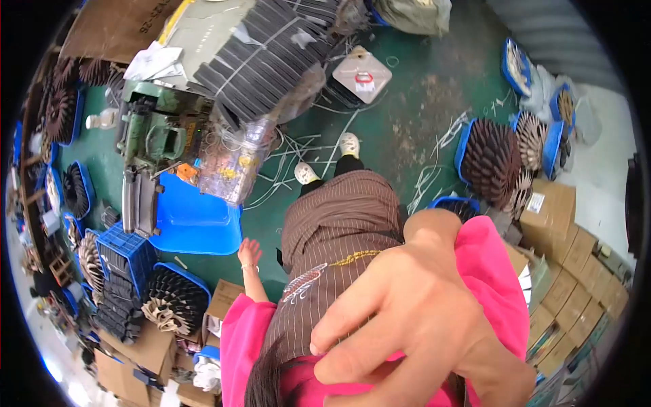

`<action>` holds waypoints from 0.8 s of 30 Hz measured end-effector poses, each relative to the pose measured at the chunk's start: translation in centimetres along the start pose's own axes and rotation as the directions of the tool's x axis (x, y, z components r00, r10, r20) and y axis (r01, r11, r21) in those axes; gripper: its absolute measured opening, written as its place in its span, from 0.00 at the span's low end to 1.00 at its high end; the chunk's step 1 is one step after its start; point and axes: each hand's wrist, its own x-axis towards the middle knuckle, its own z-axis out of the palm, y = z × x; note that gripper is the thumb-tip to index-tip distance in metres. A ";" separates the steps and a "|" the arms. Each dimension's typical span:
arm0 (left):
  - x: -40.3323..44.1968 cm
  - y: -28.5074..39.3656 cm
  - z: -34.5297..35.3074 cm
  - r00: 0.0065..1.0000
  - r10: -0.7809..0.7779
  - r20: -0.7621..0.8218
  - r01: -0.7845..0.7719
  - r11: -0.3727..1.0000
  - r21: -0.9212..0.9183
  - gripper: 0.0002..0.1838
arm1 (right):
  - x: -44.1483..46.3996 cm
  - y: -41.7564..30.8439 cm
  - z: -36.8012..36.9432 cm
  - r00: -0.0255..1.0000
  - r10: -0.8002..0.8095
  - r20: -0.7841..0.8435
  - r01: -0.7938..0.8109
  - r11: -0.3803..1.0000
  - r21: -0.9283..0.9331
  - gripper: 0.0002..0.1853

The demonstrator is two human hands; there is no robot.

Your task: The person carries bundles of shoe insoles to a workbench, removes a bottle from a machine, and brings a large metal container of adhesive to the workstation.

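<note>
My right hand [420, 312] is raised very close to the camera, in front of my chest. Its fingers are apart and slightly bent, and nothing shows in them; some fingertips run off the lower edge. Down at my side, my left hand [249, 254] is open and holds nothing, with a pale band on its wrist. It is nearest to the corner of a blue plastic tub [193, 214], apart from it. I wear a brown pinstriped apron [342, 230] over bright pink sleeves [244, 339].
A green machine [163, 129] stands ahead on the left, beside stacked dark strips [268, 57]. A square white can [361, 76] and loose white straps [441, 146] lie on the green floor. Baskets of fanned brown pieces [491, 159] and cardboard boxes [549, 210] line the right.
</note>
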 end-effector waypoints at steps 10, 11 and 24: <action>-0.4 5.6 15.4 0.982 0.004 0.191 -0.096 0.875 0.474 0.21 | -4.3 -7.6 -13.9 0.907 0.420 -0.020 -0.413 0.881 -0.231 0.09; 1.0 5.3 16.9 0.978 0.046 0.206 -0.148 0.843 0.517 0.20 | -5.7 -6.8 -16.2 0.851 0.520 -0.069 -0.517 0.809 -0.280 0.09; 0.2 19.4 62.1 0.323 0.431 0.843 -0.839 -0.283 0.466 0.20 | -41.7 3.0 -46.3 -0.142 0.754 -0.642 -0.862 -0.413 -0.295 0.15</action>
